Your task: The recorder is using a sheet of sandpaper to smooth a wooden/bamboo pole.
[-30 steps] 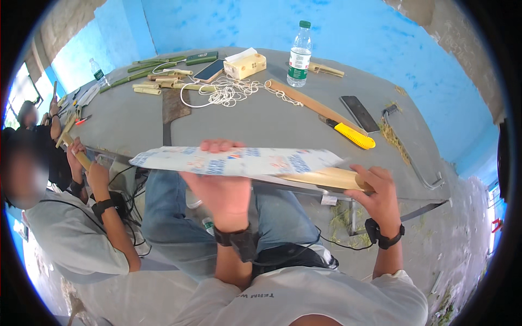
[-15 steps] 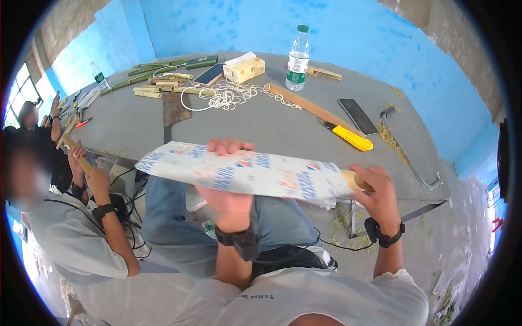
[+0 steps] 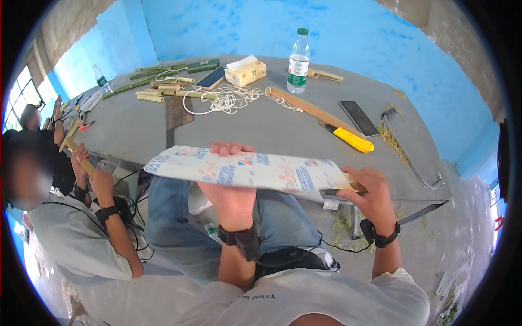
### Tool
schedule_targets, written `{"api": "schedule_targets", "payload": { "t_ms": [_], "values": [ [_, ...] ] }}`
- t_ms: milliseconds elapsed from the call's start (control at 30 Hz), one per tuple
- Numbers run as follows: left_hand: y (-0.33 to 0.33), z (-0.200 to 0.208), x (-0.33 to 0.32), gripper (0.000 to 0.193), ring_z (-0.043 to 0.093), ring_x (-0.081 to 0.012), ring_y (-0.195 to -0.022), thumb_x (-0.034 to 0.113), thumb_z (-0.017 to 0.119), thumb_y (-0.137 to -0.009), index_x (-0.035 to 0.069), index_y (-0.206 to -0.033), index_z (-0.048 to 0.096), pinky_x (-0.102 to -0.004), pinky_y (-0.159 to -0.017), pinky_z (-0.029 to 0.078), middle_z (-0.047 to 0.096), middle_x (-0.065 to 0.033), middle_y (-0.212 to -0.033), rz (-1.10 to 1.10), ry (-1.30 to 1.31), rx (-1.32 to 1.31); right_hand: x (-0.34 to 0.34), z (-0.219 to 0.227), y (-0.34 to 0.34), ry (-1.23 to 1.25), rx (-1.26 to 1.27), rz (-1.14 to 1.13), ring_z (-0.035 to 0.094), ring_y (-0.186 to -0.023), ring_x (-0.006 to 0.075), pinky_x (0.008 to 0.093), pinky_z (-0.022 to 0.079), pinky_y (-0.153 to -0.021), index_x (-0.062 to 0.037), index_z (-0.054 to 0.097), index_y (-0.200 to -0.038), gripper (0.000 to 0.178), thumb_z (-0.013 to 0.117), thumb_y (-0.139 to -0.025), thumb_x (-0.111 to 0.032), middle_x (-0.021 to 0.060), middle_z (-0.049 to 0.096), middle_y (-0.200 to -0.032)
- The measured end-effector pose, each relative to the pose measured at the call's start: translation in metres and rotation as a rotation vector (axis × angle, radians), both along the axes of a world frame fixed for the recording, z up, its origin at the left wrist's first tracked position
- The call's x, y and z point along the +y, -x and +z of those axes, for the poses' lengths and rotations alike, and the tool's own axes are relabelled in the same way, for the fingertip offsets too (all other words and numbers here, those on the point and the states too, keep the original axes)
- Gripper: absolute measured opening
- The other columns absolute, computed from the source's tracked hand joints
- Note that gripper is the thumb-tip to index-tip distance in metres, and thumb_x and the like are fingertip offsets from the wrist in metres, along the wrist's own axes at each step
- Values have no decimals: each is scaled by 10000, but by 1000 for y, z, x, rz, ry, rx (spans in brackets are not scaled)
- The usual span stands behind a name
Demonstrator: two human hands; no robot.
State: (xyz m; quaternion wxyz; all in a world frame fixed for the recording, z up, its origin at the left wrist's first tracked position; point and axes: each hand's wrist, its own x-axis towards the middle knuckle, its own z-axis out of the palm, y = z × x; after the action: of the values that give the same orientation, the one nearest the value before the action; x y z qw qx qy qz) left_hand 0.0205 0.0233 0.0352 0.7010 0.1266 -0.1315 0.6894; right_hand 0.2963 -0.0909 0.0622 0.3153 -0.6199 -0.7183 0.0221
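A long white sheet with blue and orange print (image 3: 255,169) lies across my lap at the table's near edge, folded around something long. My left hand (image 3: 231,206) grips it from the near side and below, its fingertips curling over the far edge. At the sheet's right end, a tan bamboo piece (image 3: 354,185) sticks out a little. My right hand (image 3: 372,190) is closed around that end, thumb on the near side and fingers over the top. Most of the bamboo is hidden by the sheet.
On the grey table (image 3: 244,127) lie a yellow utility knife (image 3: 353,139), a long bamboo strip (image 3: 315,110), a phone (image 3: 359,118), a hacksaw frame (image 3: 416,160), white cord (image 3: 225,98), a cleaver-like blade (image 3: 178,111) and a water bottle (image 3: 298,65). A co-worker (image 3: 81,228) holds bamboo at the left.
The sheet's left end has shifted slightly right and its near face now shows narrower, as if tilted. Less of the bamboo end shows by my right hand. Both hands keep their grip.
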Motion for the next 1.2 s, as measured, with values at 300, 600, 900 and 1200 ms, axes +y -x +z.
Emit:
{"api": "schedule_targets", "payload": {
  "t_ms": [300,600,900,1200],
  "values": [
    [-7,-4,-1,346,563,-192,-941,445,439,-1037,121,-959,532,-416,-1017,423,571,-20,-867,-54,-31,-2,-5,-6,2,-23,16,-10,506,-683,273,370,396,-697,-87,715,-1164,546,853,-720,-373,82,537,-718],
    [-9,-4,1,388,555,-194,-945,511,520,-990,123,-973,527,-412,-1031,409,569,-22,-881,-77,-52,-33,-4,-6,2,-45,10,0,511,-690,271,380,406,-705,-91,713,-1172,539,855,-721,-351,83,537,-720],
    [7,-12,13,308,550,-186,-984,442,537,-965,136,-994,524,-416,-1042,392,560,-12,-894,-32,-75,-49,3,3,0,-22,2,-18,542,-724,284,379,420,-717,-94,714,-1171,451,819,-757,-240,94,569,-750],
    [-12,-17,10,389,538,-204,-933,508,562,-931,126,-996,531,-431,-1043,384,553,-24,-890,-88,-148,-97,9,-8,5,17,40,22,544,-735,272,376,420,-721,-103,712,-1182,467,813,-772,-304,88,562,-741]
  ]
}}
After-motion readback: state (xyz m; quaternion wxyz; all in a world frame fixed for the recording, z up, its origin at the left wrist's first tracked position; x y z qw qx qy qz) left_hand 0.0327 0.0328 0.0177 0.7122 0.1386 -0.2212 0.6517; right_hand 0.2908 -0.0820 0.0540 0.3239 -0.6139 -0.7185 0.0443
